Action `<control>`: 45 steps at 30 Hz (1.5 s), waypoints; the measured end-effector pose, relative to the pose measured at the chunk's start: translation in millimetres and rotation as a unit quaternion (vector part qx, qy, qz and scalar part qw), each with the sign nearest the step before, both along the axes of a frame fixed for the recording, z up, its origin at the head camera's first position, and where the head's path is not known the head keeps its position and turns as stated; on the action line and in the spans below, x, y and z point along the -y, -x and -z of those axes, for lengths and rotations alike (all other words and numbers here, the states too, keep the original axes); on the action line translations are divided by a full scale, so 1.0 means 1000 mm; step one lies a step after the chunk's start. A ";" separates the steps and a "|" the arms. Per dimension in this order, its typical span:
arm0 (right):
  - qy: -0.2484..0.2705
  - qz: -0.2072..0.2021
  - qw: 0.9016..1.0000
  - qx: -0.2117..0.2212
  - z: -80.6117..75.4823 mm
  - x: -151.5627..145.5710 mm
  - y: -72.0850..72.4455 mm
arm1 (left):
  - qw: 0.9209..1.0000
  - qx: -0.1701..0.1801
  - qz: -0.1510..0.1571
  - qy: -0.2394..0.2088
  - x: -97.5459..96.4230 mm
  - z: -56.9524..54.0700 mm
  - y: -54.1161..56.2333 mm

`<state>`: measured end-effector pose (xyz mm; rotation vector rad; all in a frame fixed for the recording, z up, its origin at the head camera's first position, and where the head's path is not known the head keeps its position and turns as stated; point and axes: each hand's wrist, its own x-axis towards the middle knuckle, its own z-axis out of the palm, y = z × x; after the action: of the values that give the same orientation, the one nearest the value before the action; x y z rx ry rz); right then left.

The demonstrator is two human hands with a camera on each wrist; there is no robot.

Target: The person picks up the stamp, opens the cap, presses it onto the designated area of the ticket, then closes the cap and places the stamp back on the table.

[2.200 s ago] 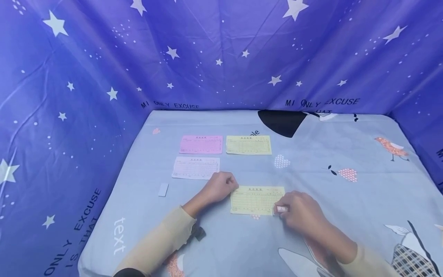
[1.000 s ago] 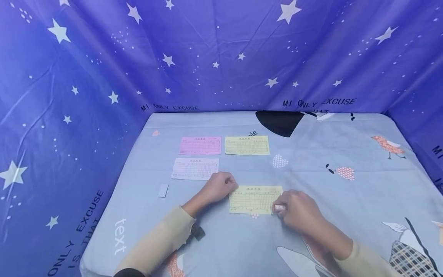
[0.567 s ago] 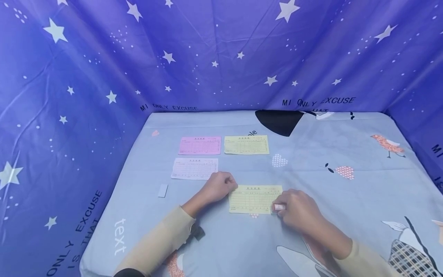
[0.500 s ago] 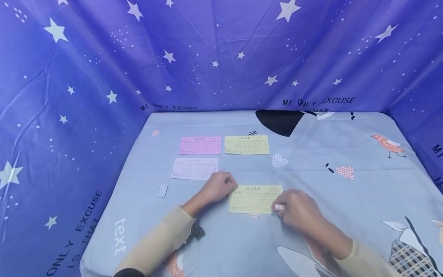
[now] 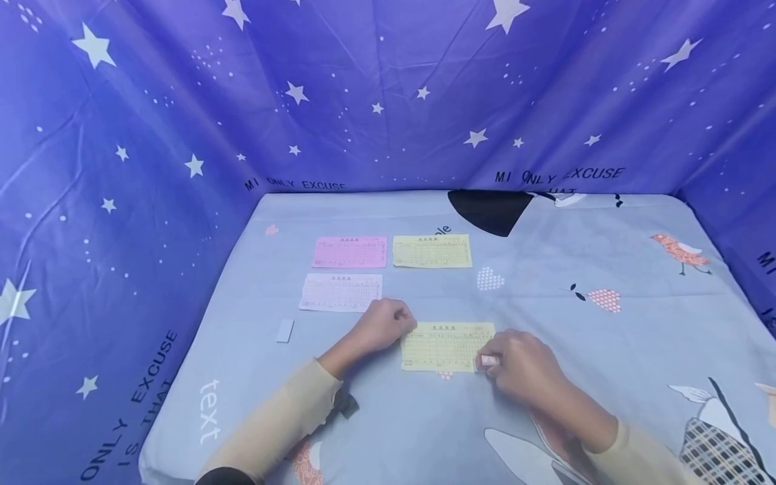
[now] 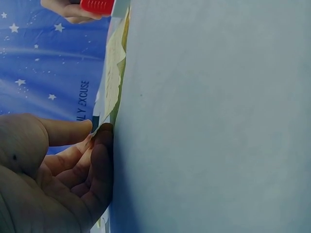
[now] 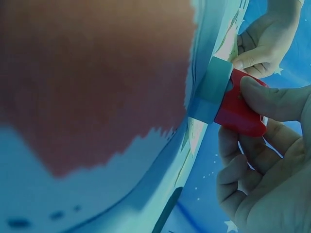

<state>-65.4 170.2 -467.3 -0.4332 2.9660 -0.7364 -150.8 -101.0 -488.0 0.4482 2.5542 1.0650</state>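
Note:
A yellow printed slip (image 5: 440, 346) lies in front of the person, its ruled side up. At its upper left corner my left hand (image 5: 384, 325) pinches the paper; the left wrist view has the thumb (image 6: 68, 132) and fingers closing on that corner. My right hand (image 5: 529, 367) grips a red self-inking stamp (image 7: 241, 108) between thumb and fingers. The stamp's pale translucent base (image 7: 212, 90) stands on the slip's lower right corner, and its labelled top (image 5: 490, 360) shows in the head view. The stamp's printing face is hidden.
Further back lie a pink slip (image 5: 349, 252), another yellow slip (image 5: 432, 250) and a white slip (image 5: 341, 292), partly behind the left hand. A small pale rectangular piece (image 5: 285, 331) lies to their front left. Star-patterned blue cloth (image 5: 388, 101) hangs around the cloth-covered table (image 5: 636, 350).
The head view has shifted slightly. Both hands keep nearly the same places on the slip, with the stamp still at its lower right corner; the other slips have not moved.

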 end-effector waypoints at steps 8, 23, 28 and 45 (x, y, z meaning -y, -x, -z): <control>0.063 -0.005 0.998 0.014 -0.014 -0.017 0.005 | 1.000 -0.014 0.004 0.009 0.000 0.000 0.003; 0.151 0.117 0.979 -0.068 -0.011 -0.072 -0.009 | 1.000 0.007 0.000 -0.002 -0.009 0.001 0.009; 0.175 0.146 0.973 -0.046 -0.009 -0.078 -0.013 | 0.999 0.019 -0.013 -0.033 -0.017 -0.001 0.014; 0.163 0.238 0.957 0.031 -0.013 -0.109 -0.037 | 0.998 -0.016 -0.035 -0.051 -0.088 -0.022 0.086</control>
<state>-28.6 279.4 -454.4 0.3113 2.9122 -1.2637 -236.3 -13.1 -466.0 0.4068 2.5697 1.2263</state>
